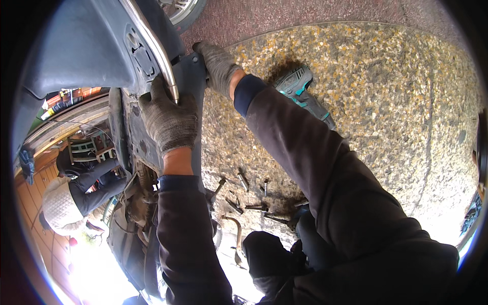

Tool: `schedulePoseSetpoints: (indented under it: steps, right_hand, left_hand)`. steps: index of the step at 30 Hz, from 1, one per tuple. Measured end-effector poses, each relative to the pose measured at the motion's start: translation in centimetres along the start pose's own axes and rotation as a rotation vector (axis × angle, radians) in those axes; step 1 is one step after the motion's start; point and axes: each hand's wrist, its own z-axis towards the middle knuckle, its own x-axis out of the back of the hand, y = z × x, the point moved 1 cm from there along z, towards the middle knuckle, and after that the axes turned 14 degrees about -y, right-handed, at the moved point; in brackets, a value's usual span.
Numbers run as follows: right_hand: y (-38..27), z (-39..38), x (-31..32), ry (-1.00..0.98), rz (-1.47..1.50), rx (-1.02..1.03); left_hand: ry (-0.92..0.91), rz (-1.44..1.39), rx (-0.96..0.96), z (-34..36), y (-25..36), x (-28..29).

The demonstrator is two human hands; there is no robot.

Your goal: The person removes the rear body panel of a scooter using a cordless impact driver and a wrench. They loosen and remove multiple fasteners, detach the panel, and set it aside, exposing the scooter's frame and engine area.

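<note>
A scooter-like vehicle with dark blue-grey plastic bodywork [81, 51] fills the left side. A silver metal tube [152, 43] runs down along it. My left hand [170, 117], in a dirty grey knit glove, is closed at a dark plastic trim panel [190, 84] beside the tube's lower end. Its fingertips are partly hidden. Higher up, my gloved right hand [219, 67] wraps round the same panel's outer edge near a round fastener. Below my left hand, worn metal and mechanical parts [142, 198] lie exposed.
A teal and grey cordless power tool [304, 94] lies on the speckled ground right of my hands. Several sockets and bits [244, 180] are scattered below, near a curved metal piece [238, 234]. Another person [68, 203] sits at the left. A wheel [180, 11] shows at the top.
</note>
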Motion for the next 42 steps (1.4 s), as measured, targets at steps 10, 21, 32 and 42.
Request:
schedulePoseSetpoints:
  steps: [10,21,32,42]
  right_hand:
    - [2.1,2.5,0.0,0.135,-0.026,0.116]
    - [4.0,5.8,0.8,-0.004,0.324,0.104]
    - [2.4,3.0,-1.0,-0.004,0.303,0.069]
    - [2.7,2.9,-2.2,-0.095,-0.056,0.259]
  left_hand:
    - [0.037,-0.022,-0.032,0.2,-0.3,-0.4]
    - [0.066,-0.239,0.021,0.1,-0.9,-0.8]
    - [0.152,-0.373,0.096,-0.9,-0.9,0.2]
    - [0.331,-0.315,-0.085,-12.6,-2.2,-1.9]
